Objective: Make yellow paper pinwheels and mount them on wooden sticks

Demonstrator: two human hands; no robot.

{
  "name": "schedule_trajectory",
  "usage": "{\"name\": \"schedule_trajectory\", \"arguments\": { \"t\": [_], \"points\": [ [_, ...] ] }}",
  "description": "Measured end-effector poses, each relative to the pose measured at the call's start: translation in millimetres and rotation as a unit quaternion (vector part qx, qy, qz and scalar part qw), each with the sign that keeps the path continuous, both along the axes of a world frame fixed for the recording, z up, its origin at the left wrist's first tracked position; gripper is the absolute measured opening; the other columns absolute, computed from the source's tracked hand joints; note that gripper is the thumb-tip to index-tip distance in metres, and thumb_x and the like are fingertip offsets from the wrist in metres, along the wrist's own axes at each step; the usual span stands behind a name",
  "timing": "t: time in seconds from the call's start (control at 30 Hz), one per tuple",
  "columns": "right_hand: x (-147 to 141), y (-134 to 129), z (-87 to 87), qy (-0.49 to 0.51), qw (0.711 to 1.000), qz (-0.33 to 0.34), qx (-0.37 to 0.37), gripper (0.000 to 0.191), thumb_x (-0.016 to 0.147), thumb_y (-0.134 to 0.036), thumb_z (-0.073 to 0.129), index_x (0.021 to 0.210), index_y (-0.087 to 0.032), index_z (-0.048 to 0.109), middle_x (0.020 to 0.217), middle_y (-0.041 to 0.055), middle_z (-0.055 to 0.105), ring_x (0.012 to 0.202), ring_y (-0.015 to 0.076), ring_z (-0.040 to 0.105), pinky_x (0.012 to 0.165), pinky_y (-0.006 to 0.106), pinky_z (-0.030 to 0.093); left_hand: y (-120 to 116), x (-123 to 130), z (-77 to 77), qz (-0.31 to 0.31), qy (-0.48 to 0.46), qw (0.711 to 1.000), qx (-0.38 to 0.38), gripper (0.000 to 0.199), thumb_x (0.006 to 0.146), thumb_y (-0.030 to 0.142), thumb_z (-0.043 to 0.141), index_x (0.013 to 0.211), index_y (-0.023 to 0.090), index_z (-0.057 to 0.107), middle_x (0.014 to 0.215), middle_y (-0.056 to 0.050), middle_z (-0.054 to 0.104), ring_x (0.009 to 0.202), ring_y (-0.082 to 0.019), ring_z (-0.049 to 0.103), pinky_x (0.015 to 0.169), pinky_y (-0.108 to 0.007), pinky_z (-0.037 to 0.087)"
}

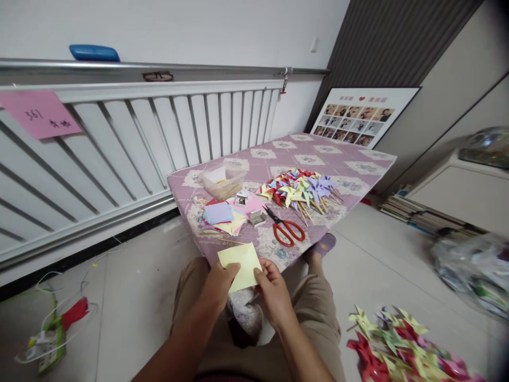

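A square of pale yellow paper is held between my two hands, just over the near edge of the table. My left hand pinches its left side with the thumb on top. At the lower right side, my right hand grips the paper between thumb and fingers. Beyond it lie a stack of coloured paper squares, a thin wooden stick, a small open box and scissors with orange-red handles. Farther right, several finished paper pinwheels on sticks are heaped together.
A clear plastic container with sticks stands near the radiator. More pinwheels lie at the lower right. A power strip with cables is on the floor at left. A photo board leans behind the table.
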State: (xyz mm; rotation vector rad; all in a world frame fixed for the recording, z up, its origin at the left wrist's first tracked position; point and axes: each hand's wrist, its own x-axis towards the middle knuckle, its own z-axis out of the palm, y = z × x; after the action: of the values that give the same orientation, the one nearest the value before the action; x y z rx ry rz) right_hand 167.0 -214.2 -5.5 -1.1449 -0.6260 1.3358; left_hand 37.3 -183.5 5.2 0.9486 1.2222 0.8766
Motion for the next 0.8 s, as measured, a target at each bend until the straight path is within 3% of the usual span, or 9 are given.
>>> {"name": "schedule_trajectory", "arguments": {
  "t": [0.27, 0.33, 0.43, 0.5, 0.63, 0.8],
  "points": [
    [25, 2, 15.7, -0.118, 0.983, 0.11, 0.093, 0.017, 0.074, -0.028, 0.074, 0.08, -0.024, 0.058, 0.063, -0.0084, 0.046, 0.056, 0.011, 0.041, 0.054, 0.022, 0.035, -2, -7, 6.2, -0.02, -0.069, 0.997, -0.018, 0.013, 0.065, 0.028, 0.06, 0.076, 0.022, 0.065, 0.063, 0.001, 0.065, 0.055, -0.016, 0.053, 0.056, -0.027, 0.044],
    [29, 1, 16.0, -0.126, 0.979, 0.119, 0.106, 0.022, 0.076, -0.027, 0.073, 0.093, -0.026, 0.061, 0.073, -0.0055, 0.055, 0.063, 0.0128, 0.048, 0.059, 0.023, 0.041, -2, -10, 8.3, -0.031, -0.06, 0.998, -0.014, 0.014, 0.066, 0.029, 0.059, 0.077, 0.023, 0.065, 0.063, 0.001, 0.064, 0.055, -0.016, 0.052, 0.055, -0.027, 0.043],
    [35, -2, 17.6, -0.143, 0.973, 0.136, 0.12, 0.048, 0.078, -0.026, 0.072, 0.123, -0.029, 0.057, 0.1, 0.0009, 0.064, 0.074, 0.0156, 0.056, 0.067, 0.026, 0.047, -1, -14, 7.6, -0.041, -0.029, 0.999, -0.007, 0.016, 0.068, 0.031, 0.059, 0.079, 0.022, 0.065, 0.063, 0.0, 0.063, 0.055, -0.016, 0.052, 0.055, -0.027, 0.042],
    [39, -5, 20.9, -0.198, 0.957, 0.162, 0.135, 0.048, 0.08, -0.026, 0.07, 0.127, -0.03, 0.058, 0.104, 0.0022, 0.064, 0.078, 0.0168, 0.057, 0.07, 0.027, 0.048, 0, -16, 6.9, -0.043, -0.022, 0.999, -0.001, 0.016, 0.068, 0.032, 0.058, 0.079, 0.022, 0.065, 0.063, 0.0, 0.062, 0.056, -0.016, 0.053, 0.055, -0.027, 0.042],
    [45, -7, 29.6, -0.321, 0.895, 0.236, 0.202, 0.024, 0.086, -0.021, 0.061, 0.108, -0.027, 0.069, 0.105, 0.0037, 0.063, 0.096, 0.0201, 0.058, 0.085, 0.03, 0.046, 0, -17, 14.2, -0.06, -0.007, 0.998, 0.01, 0.015, 0.066, 0.032, 0.058, 0.076, 0.022, 0.063, 0.064, 0.001, 0.063, 0.06, -0.016, 0.053, 0.057, -0.025, 0.042],
    [46, -6, 34.0, -0.357, 0.855, 0.307, 0.216, 0.022, 0.089, -0.016, 0.053, 0.105, -0.025, 0.066, 0.104, 0.0046, 0.062, 0.101, 0.0198, 0.058, 0.092, 0.032, 0.044, -5, -15, 31.1, -0.081, -0.051, 0.995, 0.017, 0.015, 0.064, 0.028, 0.058, 0.075, 0.021, 0.066, 0.069, 0.0, 0.067, 0.061, -0.015, 0.052, 0.058, -0.025, 0.042]
  ]
}}
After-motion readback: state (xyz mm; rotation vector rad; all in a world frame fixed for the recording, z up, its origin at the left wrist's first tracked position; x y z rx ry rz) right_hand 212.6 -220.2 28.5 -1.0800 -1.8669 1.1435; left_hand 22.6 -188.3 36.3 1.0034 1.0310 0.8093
